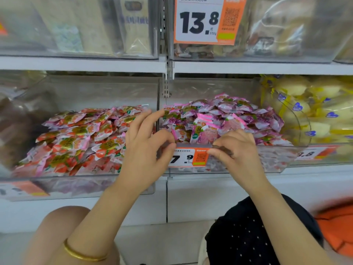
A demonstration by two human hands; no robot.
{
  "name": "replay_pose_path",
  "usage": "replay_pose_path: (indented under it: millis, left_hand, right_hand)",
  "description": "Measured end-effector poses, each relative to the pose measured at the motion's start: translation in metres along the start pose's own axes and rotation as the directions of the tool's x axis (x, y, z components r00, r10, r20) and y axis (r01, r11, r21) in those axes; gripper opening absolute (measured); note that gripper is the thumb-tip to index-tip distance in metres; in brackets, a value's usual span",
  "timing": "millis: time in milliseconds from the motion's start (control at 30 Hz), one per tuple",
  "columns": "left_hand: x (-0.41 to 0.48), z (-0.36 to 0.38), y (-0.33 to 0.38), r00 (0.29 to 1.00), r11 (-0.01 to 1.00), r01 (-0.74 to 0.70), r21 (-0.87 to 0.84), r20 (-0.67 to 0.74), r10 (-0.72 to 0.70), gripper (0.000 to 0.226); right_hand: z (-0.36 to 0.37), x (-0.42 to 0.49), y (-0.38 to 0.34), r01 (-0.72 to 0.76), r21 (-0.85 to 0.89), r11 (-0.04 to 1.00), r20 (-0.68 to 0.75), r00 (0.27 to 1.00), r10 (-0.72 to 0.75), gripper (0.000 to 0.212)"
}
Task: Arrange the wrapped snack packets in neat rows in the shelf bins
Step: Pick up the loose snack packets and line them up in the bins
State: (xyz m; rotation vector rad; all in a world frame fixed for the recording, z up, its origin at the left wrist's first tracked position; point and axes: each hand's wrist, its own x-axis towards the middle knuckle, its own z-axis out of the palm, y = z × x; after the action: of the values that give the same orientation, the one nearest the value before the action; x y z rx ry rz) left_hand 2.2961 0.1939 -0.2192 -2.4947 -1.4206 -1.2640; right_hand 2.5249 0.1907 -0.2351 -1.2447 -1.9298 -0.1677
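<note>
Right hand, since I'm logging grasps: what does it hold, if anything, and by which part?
Cannot tell. The right hand curls blurred fingertips over the front rim of the bin, just below an upright pink packet; no grip shows clearly.

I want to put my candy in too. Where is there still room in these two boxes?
Room shows at the back of the clear plastic left bin, behind its heap of red-and-gold wrapped packets. The clear right bin has a smaller gap behind its pink-and-purple packets. Both fronts are crowded, where the left hand and right hand reach.
</note>
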Motion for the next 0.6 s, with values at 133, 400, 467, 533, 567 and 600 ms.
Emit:
replay_pose_path:
  millis: [133, 400, 467, 533, 567, 600]
  left_hand:
    - [-0.012, -0.002, 0.003, 0.997, 1.000, -0.020, -0.002, 0.075, 0.020, 0.015]
    - [-0.024, -0.006, 0.012, 0.989, 0.999, -0.035, 0.001, 0.145, 0.034, 0.020]
    - [-0.025, -0.006, 0.012, 0.989, 1.000, -0.027, 0.007, 0.145, 0.026, 0.021]
    - [-0.025, -0.007, 0.011, 0.989, 1.000, -0.005, 0.003, 0.147, 0.005, 0.022]
    - [-0.026, -0.008, 0.011, 0.988, 1.000, 0.003, -0.002, 0.152, -0.003, 0.022]
    - [-0.026, -0.008, 0.011, 0.988, 1.000, 0.005, -0.005, 0.154, -0.005, 0.023]
  right_hand:
    - [-0.002, -0.021, -0.006, -0.003, 0.005, 1.000, 0.055, 0.998, 0.003, 0.037]
    - [-0.009, -0.042, -0.018, -0.055, -0.010, 0.998, 0.119, 0.991, 0.056, 0.036]
    - [-0.011, -0.040, -0.020, -0.090, -0.025, 0.996, 0.143, 0.985, 0.093, 0.035]
    - [-0.014, -0.039, -0.023, -0.099, -0.075, 0.992, 0.165, 0.980, 0.110, 0.029]
    - [-0.016, -0.038, -0.026, -0.091, -0.121, 0.988, 0.176, 0.978, 0.112, 0.027]
    - [-0.018, -0.037, -0.030, -0.078, -0.172, 0.982, 0.189, 0.976, 0.111, 0.027]
